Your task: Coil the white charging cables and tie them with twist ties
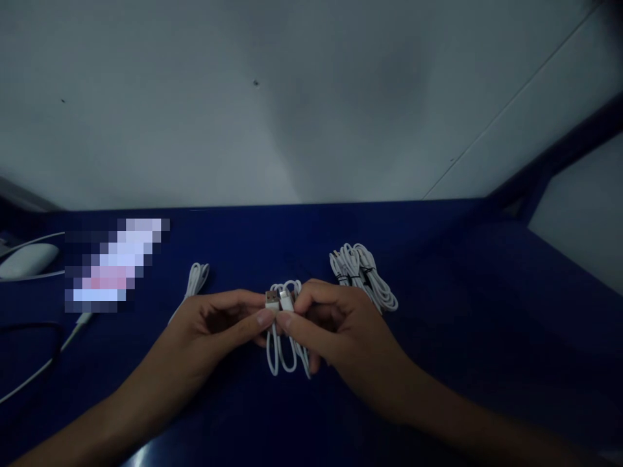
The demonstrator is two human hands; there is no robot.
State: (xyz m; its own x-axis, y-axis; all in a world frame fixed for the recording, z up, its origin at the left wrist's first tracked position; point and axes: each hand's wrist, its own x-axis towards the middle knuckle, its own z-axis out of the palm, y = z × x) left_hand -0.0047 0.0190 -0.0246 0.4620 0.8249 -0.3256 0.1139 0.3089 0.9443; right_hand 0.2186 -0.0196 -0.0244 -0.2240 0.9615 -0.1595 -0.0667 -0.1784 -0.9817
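Left hand and right hand fingers pinch closed on a folded white cable; tied cable bundle lies just beyond the right fingers on the bench.

Two bare forearms enter from the bottom edge of the head-camera view, on either side of a folded white USB cable. Left of the cable, the left hand shows no ring, watch or bracelet, and no sleeve reaches its wrist. Right of the cable, the right hand is equally unadorned, its forearm uncovered to the frame's corner. Fingernails are short and unpainted. Dim light hides finer detail.
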